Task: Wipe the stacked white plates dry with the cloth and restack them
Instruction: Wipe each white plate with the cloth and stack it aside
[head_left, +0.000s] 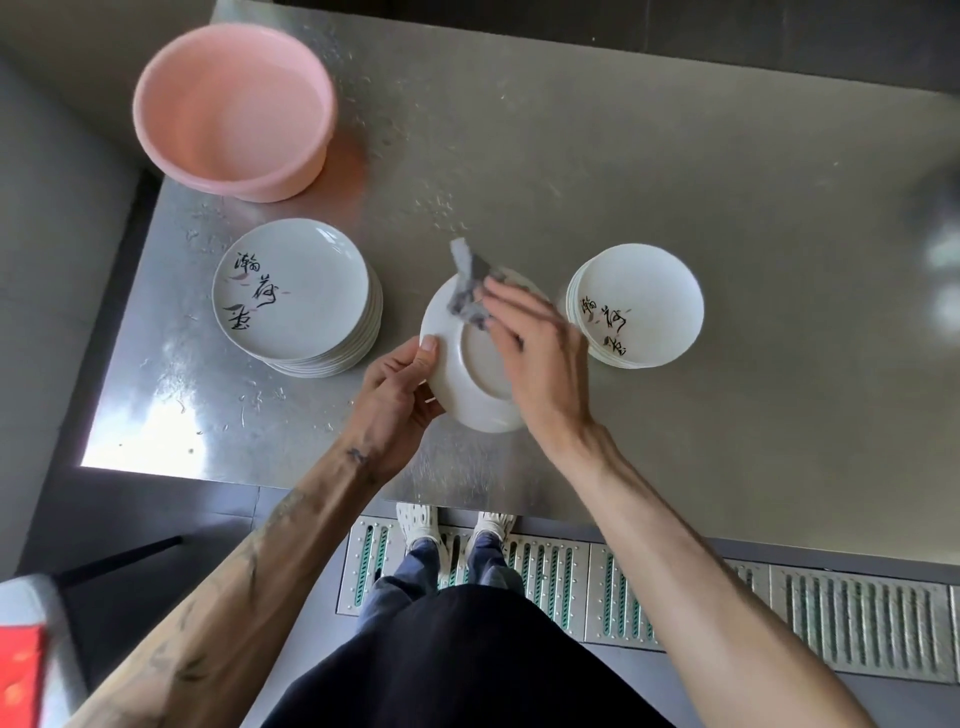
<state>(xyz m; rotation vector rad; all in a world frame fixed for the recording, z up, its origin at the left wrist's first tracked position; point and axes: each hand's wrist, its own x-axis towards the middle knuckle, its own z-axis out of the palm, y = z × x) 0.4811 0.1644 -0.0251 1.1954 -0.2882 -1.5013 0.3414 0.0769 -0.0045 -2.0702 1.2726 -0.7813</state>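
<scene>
White glazed plate (453, 375), underside up, held over the steel table (675, 156) between two stacks (291, 296). Left hand (395, 402) pinches its rim, thumb on the back; right hand (540, 356) presses the cloth (470, 291) on it with near-straight fingers. Judged stiff, brittle, slippery wet: grip the rim.

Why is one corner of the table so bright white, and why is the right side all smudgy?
Head view: light bounces off the steel table at its near-left corner as white glare; head view: a shape at the right edge is too blurred to identify; head view: the right hand and cloth on the plate look slightly smeared, likely from motion.
</scene>
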